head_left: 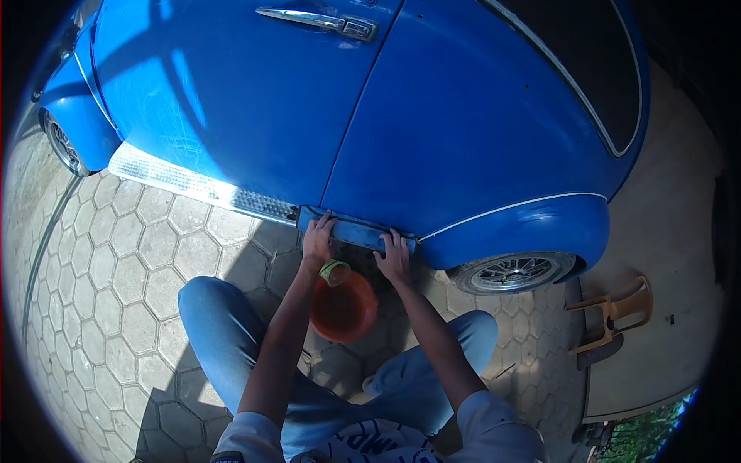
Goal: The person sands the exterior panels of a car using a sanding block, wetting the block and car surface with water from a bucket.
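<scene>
Low on the side of a blue car (262, 108), a blue panel piece (355, 231) sits at the rear end of the metal running board (201, 187). My left hand (318, 241) rests on the left part of this piece, its fingers over the upper edge. Near the piece's right end, my right hand (394, 255) touches it with fingers spread. Below and between my hands stands an orange-red basin (344, 309), with a small greenish cup-like item (335, 272) at its upper left rim, close to my left wrist.
The rear wheel (521, 272) is right of my hands, the front wheel (63, 144) far left. A tan plastic chair (617, 315) stands at the right. Hexagonal paving (123, 285) lies under my bent knees. A dark hose or cable (42, 231) runs along the left.
</scene>
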Available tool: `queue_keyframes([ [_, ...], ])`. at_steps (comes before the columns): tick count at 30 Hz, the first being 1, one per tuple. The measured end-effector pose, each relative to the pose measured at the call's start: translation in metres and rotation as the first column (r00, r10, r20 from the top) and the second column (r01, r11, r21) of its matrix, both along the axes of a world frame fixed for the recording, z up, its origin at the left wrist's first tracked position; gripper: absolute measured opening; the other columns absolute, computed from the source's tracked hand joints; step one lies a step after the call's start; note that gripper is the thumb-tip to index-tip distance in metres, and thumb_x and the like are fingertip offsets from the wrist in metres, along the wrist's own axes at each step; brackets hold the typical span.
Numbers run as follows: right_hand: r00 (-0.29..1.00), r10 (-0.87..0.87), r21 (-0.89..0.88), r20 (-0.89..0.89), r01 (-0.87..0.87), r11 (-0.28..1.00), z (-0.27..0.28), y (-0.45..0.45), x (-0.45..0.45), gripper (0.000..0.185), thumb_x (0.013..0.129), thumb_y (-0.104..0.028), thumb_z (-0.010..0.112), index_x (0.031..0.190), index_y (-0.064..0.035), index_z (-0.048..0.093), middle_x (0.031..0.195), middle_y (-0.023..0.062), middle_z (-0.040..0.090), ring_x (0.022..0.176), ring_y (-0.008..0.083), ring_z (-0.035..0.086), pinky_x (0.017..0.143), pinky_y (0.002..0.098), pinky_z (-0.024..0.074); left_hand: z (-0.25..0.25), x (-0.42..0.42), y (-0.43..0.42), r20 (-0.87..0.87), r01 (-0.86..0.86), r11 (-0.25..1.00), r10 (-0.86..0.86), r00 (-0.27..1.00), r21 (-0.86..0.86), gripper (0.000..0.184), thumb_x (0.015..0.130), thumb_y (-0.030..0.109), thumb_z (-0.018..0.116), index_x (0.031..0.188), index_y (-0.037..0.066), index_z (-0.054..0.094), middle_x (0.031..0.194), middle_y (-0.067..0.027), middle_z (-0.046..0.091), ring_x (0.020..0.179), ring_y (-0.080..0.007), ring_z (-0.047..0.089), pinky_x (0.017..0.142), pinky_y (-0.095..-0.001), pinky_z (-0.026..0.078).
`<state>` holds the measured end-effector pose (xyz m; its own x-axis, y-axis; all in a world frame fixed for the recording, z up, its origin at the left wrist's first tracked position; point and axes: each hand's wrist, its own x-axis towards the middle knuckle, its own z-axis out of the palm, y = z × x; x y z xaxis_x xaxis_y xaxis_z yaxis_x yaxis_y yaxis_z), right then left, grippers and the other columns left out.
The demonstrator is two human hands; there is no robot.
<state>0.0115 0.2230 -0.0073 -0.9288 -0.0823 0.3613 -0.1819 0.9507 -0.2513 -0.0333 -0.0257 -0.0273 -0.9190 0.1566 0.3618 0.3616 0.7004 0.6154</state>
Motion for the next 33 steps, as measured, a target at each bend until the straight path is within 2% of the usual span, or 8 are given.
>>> queue_keyframes([
  [6, 0.998, -0.009, -0.181, -0.057, -0.002, 0.983, -0.007, 0.009, -0.007, 0.041, 0.078, -0.013, 0.083, 0.115, -0.0099, 0.067, 0.14, 0.0185, 0.059, 0.126, 0.0416, 0.055, 0.109, 0.0494, 0.0447, 0.01, -0.009, 0.005, 0.018, -0.021, 0.998, 0.022, 1.0, -0.051, 0.06, 0.068, -0.002, 0.078, 0.125, 0.013, 0.066, 0.127, -0.0083, 0.06, 0.115, -0.0352, 0.057, 0.101, -0.0422, 0.05],
  [10, 0.994, 0.107, -0.398, -0.03, -0.11, 0.911, 0.006, 0.01, -0.019, 0.025, 0.087, -0.014, 0.08, 0.109, -0.0049, 0.075, 0.112, 0.0159, 0.076, 0.108, 0.0317, 0.072, 0.098, 0.0409, 0.0556, 0.018, -0.023, 0.008, -0.007, -0.059, 0.997, 0.059, 0.998, 0.041, 0.051, 0.072, 0.002, 0.079, 0.121, 0.012, 0.069, 0.124, -0.0104, 0.064, 0.114, -0.0359, 0.058, 0.101, -0.044, 0.05],
  [15, 0.864, 0.468, -0.647, 0.185, -0.252, 0.72, 0.078, -0.03, -0.046, 0.032, 0.095, -0.014, 0.073, 0.123, 0.0007, 0.073, 0.111, 0.0144, 0.079, 0.101, 0.02, 0.076, 0.094, 0.0336, 0.0571, -0.022, -0.037, 0.008, 0.106, -0.05, 0.89, 0.002, 0.994, 0.452, 0.038, 0.081, 0.004, 0.077, 0.118, 0.006, 0.071, 0.114, -0.0144, 0.073, 0.108, -0.035, 0.067, 0.1, -0.0418, 0.052],
  [19, 0.942, 0.331, -0.535, -0.058, -0.309, 0.786, 0.077, -0.046, -0.074, 0.031, 0.096, -0.014, 0.073, 0.123, 0.0003, 0.072, 0.112, 0.0153, 0.079, 0.105, 0.0207, 0.075, 0.093, 0.0328, 0.0569, -0.032, -0.035, 0.005, 0.192, -0.078, 0.691, -0.09, 0.977, 0.718, 0.031, 0.088, 0.001, 0.074, 0.119, 0.002, 0.07, 0.109, -0.0109, 0.075, 0.097, -0.0206, 0.072, 0.087, -0.0334, 0.056],
  [26, 0.941, 0.312, -0.797, 0.129, -0.089, 0.598, -0.003, -0.047, 0.011, 0.023, 0.098, -0.013, 0.071, 0.117, -0.0012, 0.074, 0.099, 0.0109, 0.079, 0.093, 0.0175, 0.075, 0.086, 0.0324, 0.0574, -0.032, -0.01, 0.006, 0.385, 0.03, 0.796, -0.325, 0.864, 0.605, 0.019, 0.09, 0.0, 0.068, 0.109, 0.0, 0.072, 0.095, -0.0062, 0.076, 0.087, -0.0152, 0.071, 0.082, -0.031, 0.057],
  [30, 0.883, 0.278, -0.654, 0.378, 0.042, 0.755, -0.106, -0.037, 0.067, 0.027, 0.098, -0.024, 0.07, 0.113, -0.0019, 0.076, 0.097, 0.0111, 0.078, 0.093, 0.0212, 0.076, 0.085, 0.0351, 0.0581, -0.05, 0.032, 0.023, 0.535, 0.367, 0.905, -0.425, 0.731, 0.218, 0.009, 0.089, 0.014, 0.071, 0.092, 0.006, 0.076, 0.094, -0.0088, 0.078, 0.085, -0.0231, 0.074, 0.08, -0.0395, 0.059],
  [32, 0.822, 0.317, -0.607, 0.473, 0.044, 0.794, -0.14, -0.035, 0.09, 0.027, 0.098, -0.024, 0.069, 0.111, -0.0015, 0.076, 0.098, 0.0125, 0.078, 0.094, 0.0256, 0.076, 0.086, 0.0384, 0.0581, -0.149, 0.048, 0.03, -0.116, 0.482, 0.865, -0.498, 0.859, -0.143, 0.016, 0.091, 0.026, 0.068, 0.087, 0.014, 0.077, 0.09, -0.0095, 0.077, 0.083, -0.0255, 0.075, 0.076, -0.0431, 0.058],
  [33, 0.752, 0.343, -0.55, 0.562, 0.03, 0.834, -0.154, -0.035, 0.1, 0.027, 0.097, -0.024, 0.068, 0.109, -0.001, 0.075, 0.099, 0.014, 0.078, 0.095, 0.0299, 0.075, 0.087, 0.0417, 0.0581, -0.195, 0.06, 0.037, -0.108, 0.483, 0.864, -0.499, 0.86, -0.145, 0.016, 0.091, 0.026, 0.068, 0.087, 0.014, 0.077, 0.09, -0.0095, 0.077, 0.083, -0.0255, 0.075, 0.076, -0.0431, 0.058],
])
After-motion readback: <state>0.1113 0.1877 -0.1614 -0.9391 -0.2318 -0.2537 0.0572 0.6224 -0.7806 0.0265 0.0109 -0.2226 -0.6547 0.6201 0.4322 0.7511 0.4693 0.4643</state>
